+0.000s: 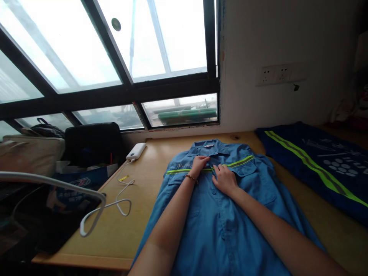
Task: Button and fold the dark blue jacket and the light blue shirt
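A blue work shirt [201,226] lies front side up on the wooden table, its collar [209,147] toward the wall. Yellow-green reflective strips [240,161] cross its chest. My left hand [200,164], with a beaded bracelet at the wrist, pinches the front edge just below the collar. Beside it, slightly lower, my right hand [225,179] has its fingers curled on the front opening at the strip. The fabric between the fingertips is partly hidden. Below the right hand a button [213,191] shows on the front.
To the right lies a dark blue garment [313,161] with a reflective strip. A white power bank [136,151] with a white cable [117,202] rests on the left of the table [143,184]. Beyond the left edge are bags [77,188] and a black chair back [93,142].
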`<state>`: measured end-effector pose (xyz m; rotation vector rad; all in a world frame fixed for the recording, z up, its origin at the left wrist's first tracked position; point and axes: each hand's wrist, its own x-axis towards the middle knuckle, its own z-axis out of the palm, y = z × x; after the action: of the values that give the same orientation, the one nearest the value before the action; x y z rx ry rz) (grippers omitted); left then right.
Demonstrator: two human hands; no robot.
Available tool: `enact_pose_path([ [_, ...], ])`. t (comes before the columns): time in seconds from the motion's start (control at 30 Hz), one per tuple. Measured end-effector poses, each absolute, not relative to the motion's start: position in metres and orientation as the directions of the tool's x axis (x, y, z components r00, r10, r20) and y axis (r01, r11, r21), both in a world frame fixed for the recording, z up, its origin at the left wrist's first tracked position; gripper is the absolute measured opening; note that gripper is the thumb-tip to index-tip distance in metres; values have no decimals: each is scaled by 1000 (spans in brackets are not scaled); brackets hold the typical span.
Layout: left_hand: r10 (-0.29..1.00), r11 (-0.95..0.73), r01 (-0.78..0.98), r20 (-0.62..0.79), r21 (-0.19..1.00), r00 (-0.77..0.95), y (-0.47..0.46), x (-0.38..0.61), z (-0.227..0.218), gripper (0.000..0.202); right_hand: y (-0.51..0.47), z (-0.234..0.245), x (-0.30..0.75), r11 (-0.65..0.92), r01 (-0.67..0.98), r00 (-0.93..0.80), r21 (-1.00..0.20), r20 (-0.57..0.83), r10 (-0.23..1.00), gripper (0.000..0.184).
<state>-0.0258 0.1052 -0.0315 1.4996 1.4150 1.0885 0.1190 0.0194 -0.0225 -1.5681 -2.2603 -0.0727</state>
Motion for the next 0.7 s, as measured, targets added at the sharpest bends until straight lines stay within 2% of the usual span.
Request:
enact_pose_path([
  [0.13, 999, -53, 222, 49, 974, 23, 105, -26, -30, 36, 25, -22, 118, 359, 920, -295, -157, 325, 899, 37],
  [0.27, 999, -47, 144, 44, 988, 24, 103, -25, -28, 39, 34, -25, 119, 342, 908, -275, -241, 273, 922, 35],
  [0.37, 998, -55, 111, 52, 992, 29, 101, -26, -26, 41, 41, -28, 120, 330, 870, -254, -368, 240, 937, 34],
  [0.47, 995, -65, 70, 59, 995, 75, 99, -29, -26, 39, 49, -29, 122, 276, 758, -215, -591, 172, 961, 40],
  [0.53, 991, -71, 62, 63, 996, 119, 99, -31, -27, 36, 55, -28, 126, 209, 536, -189, -818, 126, 974, 44],
  [0.6, 987, -99, 110, 83, 989, 137, 100, -33, -29, 33, 60, -27, 132, 95, 153, -205, -984, 62, 977, 46],
  [0.63, 986, -121, 157, 100, 980, 135, 101, -33, -31, 31, 62, -26, 135, 18, -45, -232, -999, 28, 972, 47],
  [0.7, 980, -180, 283, 145, 942, 139, 100, -33, -35, 22, 65, -25, 143, -114, -334, -269, -935, -22, 963, 46],
])
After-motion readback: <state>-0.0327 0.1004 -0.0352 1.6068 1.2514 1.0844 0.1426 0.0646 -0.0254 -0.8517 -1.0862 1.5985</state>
